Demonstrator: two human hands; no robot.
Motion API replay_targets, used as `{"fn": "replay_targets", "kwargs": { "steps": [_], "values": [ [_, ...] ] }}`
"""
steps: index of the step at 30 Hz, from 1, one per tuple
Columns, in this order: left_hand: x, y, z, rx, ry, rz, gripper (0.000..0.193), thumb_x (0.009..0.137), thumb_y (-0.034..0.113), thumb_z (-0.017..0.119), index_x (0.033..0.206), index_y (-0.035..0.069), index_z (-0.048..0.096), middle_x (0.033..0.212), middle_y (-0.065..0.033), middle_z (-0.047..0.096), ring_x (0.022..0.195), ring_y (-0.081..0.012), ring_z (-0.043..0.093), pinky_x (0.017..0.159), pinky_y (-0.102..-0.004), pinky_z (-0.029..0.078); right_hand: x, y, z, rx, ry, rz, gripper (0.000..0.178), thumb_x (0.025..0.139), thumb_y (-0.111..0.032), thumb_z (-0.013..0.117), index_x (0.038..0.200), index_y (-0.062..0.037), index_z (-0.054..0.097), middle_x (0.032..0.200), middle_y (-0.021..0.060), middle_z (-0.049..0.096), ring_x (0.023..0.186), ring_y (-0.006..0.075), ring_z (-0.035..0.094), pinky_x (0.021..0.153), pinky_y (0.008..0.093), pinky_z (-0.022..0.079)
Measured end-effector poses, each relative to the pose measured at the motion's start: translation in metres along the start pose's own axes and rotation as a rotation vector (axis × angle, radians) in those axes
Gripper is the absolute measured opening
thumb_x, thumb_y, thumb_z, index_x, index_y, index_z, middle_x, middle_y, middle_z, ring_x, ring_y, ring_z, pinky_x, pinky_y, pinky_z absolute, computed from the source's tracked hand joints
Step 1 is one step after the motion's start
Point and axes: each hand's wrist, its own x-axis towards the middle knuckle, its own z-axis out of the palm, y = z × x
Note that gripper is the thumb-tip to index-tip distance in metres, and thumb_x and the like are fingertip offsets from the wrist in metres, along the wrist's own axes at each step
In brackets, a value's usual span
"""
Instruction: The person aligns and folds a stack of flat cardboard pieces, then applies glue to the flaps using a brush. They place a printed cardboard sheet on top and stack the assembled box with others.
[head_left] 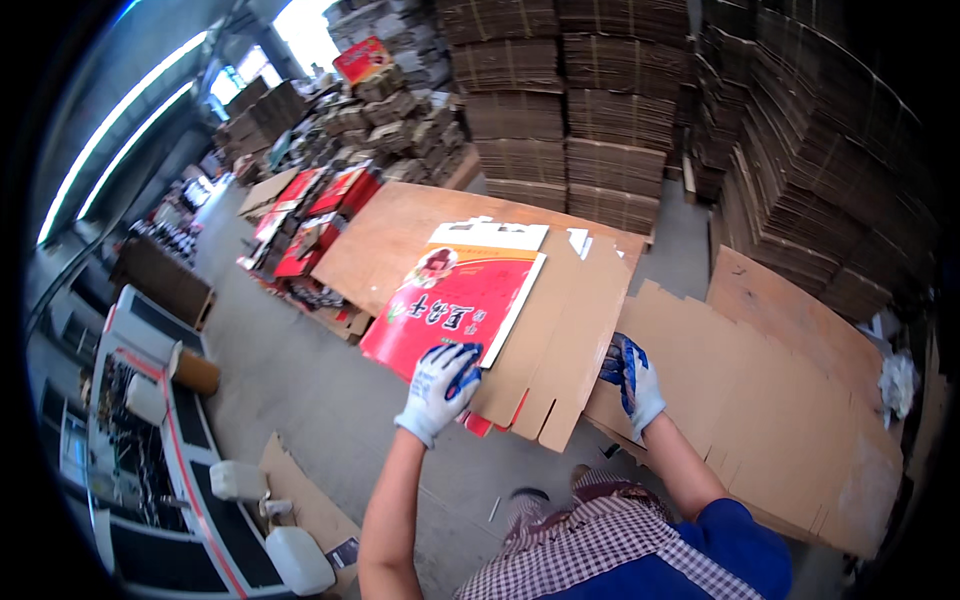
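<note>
A red printed cardboard sheet with a white and orange end lies over a larger brown cardboard sheet on a wooden board. My left hand, in a white glove with blue coating, is closed at the near right corner of the red sheet, its fingers bent over the edge. At the right edge of the brown sheet, my right hand wears a matching glove. Its fingers are bent against that edge, some of them partly hidden. Slots and a bit of red show along the brown sheet's near end.
Flat brown cardboard is spread on a second board at the right. Tall bundled cardboard stacks stand behind. Red printed bundles sit beyond the board at the left. A machine and white plastic jugs stand left on the grey floor.
</note>
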Motion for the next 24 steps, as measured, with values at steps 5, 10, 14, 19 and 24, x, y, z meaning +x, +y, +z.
{"fn": "replay_targets", "kwargs": {
  "steps": [5,10,14,19,24],
  "values": [
    [0.092,-0.081,0.038,0.001,-0.222,0.187,0.047,0.088,0.029,0.067,0.133,0.014,0.061,0.141,-0.0103,0.055,0.134,-0.0330,0.047,0.115,-0.0483,0.031,-0.005,-0.010,0.032,-0.158,0.231,-0.106,0.047,0.107,-0.036,0.040,0.136,-0.0019,0.055,0.113,0.0085,0.069,0.091,0.0146,0.067,0.082,0.0302,0.055],
    [0.141,-0.121,0.079,-0.090,-0.287,0.418,0.044,0.087,0.029,0.069,0.127,0.013,0.064,0.143,-0.0121,0.053,0.135,-0.0338,0.044,0.114,-0.0490,0.032,-0.019,-0.035,0.099,-0.399,0.361,-0.418,0.042,0.106,-0.027,0.042,0.135,0.0005,0.055,0.126,0.0138,0.064,0.114,0.0240,0.062,0.100,0.0353,0.048],
    [0.142,-0.134,0.104,-0.200,-0.193,0.448,0.036,0.085,0.028,0.071,0.117,0.012,0.069,0.135,-0.0159,0.057,0.129,-0.0395,0.047,0.112,-0.0501,0.034,-0.013,-0.044,0.154,-1.015,0.540,-0.624,0.046,0.107,-0.032,0.039,0.132,0.0024,0.057,0.125,0.0167,0.064,0.115,0.0269,0.061,0.102,0.0362,0.045],
    [0.150,-0.139,0.113,-0.289,-0.136,0.448,0.034,0.083,0.027,0.073,0.113,0.012,0.069,0.124,-0.0127,0.064,0.120,-0.0351,0.054,0.104,-0.0477,0.039,0.030,-0.028,0.194,-0.869,0.525,-0.542,0.037,0.097,-0.014,0.049,0.130,-0.0016,0.060,0.130,0.0181,0.061,0.122,0.0333,0.058,0.105,0.0385,0.043],
    [0.164,-0.142,0.119,-0.436,-0.090,0.383,0.037,0.083,0.024,0.073,0.118,0.014,0.067,0.115,-0.0100,0.067,0.106,-0.0312,0.059,0.095,-0.0436,0.043,0.067,-0.010,0.213,-1.529,0.522,-0.411,0.048,0.093,-0.026,0.059,0.138,-0.0101,0.055,0.144,0.0151,0.051,0.134,0.0356,0.045,0.113,0.0459,0.034]
  ]
}}
